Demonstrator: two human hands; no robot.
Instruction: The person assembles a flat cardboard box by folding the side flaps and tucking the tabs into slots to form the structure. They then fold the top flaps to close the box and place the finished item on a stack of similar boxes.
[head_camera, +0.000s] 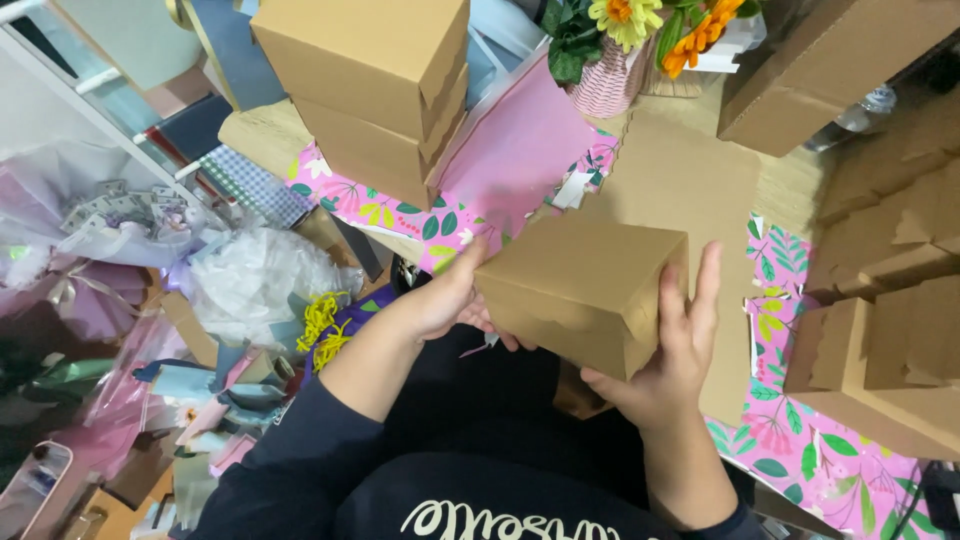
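Right hand (668, 360) fingers clamped on the right side of a closed brown cardboard box (580, 290); left hand (455, 295) grips its left end. Box held above the lap, beside the pink floral table covering (375, 208). Two stacked boxes (375, 90) behind.

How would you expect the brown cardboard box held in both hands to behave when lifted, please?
The cardboard box probably feels light: the left hand and right hand hold it with loose, spread fingers. Its flat, crisp faces suggest stiffness, though hard squeezing might dent it.
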